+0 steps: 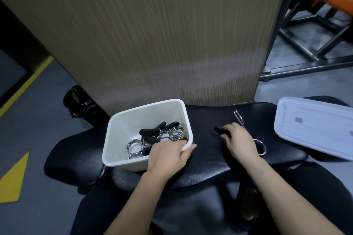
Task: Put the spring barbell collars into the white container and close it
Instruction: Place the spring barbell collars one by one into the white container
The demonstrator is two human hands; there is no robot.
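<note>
We look down from a head-worn camera at a black padded counter [206, 160], w/ our two bare arms reaching in from 6 o'clock.

At about 9 o'clock of centre sits the white container [122, 133], open-topped, resting on the padding. Inside it lie several spring barbell collars [176, 132]: chrome wire coils w/ black grip handles, piled toward the container's 3 o'clock side. One coil lies flat near the 6 o'clock wall; another stands on edge by the 3 o'clock wall.

Our left hand [168, 155] grips the container's near corner at approx 4 o'clock of its rim, fingers curled over the edge into the inside, thumb stretched along the outside wall.

Our right hand [239, 142] is at 3 o'clock of the container, well apart from it, palm down on the padding. Its fingers are closed around a loose collar [258, 145]; a black handle pokes out at the hand's 9 o'clock, a chrome wire arm runs up toward 12 o'clock, and a chrome loop shows at its 4 o'clock.

The white lid [313, 126] lies at far 3 o'clock, separate from the container, partly overhanging the counter edge.

Behind, at 12 o'clock, a wood-grain panel [152, 30] rises; grey floor [47, 101] w/ yellow markings at 9 o'clock.
</note>
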